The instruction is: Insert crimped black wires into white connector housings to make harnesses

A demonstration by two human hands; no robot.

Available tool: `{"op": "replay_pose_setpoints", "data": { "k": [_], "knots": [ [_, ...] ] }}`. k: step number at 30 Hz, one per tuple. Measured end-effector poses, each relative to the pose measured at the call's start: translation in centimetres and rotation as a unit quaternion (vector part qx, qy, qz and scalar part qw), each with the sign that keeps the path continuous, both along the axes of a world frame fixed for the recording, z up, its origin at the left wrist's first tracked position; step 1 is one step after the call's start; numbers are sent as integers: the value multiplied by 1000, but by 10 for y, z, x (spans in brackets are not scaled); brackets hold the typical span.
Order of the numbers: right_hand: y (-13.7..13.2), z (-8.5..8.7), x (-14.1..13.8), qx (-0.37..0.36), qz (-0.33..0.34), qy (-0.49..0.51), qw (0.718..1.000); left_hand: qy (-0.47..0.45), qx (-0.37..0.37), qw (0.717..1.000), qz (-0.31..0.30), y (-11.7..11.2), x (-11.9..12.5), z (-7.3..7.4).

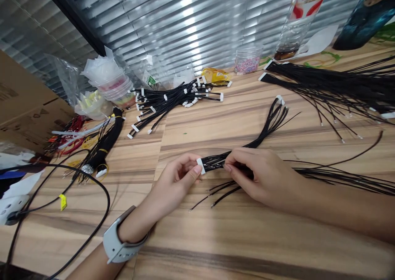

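My left hand [177, 177] pinches a small white connector [200, 165] at the end of a black wire harness [262, 132] that runs up and right across the wooden table [216, 239]. My right hand [262, 173] is closed on the thin black wires just right of the connector. A few loose black wires [216, 191] lie under and in front of my right hand. A grey watch [119, 241] is on my left wrist.
A pile of finished black harnesses with white connectors [173, 101] lies at the back centre. Long black wires [333, 86] spread at the back right. Plastic bags and cups [105, 82], a small jar [247, 60], a bottle [304, 17] and a black cable [92, 181] are around.
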State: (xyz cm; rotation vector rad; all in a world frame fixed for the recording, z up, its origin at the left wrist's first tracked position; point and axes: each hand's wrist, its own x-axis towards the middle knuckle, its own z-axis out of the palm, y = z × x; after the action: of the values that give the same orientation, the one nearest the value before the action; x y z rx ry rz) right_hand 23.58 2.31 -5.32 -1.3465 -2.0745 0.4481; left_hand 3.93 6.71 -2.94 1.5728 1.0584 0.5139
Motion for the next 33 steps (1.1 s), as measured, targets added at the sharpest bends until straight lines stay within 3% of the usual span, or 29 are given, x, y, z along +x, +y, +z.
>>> {"op": "replay_pose_setpoints", "data": {
  "k": [33],
  "knots": [
    [-2, -5, 2, 47, 63, 14, 997, 2, -21, 1000, -20, 4, -4, 0]
  ]
}}
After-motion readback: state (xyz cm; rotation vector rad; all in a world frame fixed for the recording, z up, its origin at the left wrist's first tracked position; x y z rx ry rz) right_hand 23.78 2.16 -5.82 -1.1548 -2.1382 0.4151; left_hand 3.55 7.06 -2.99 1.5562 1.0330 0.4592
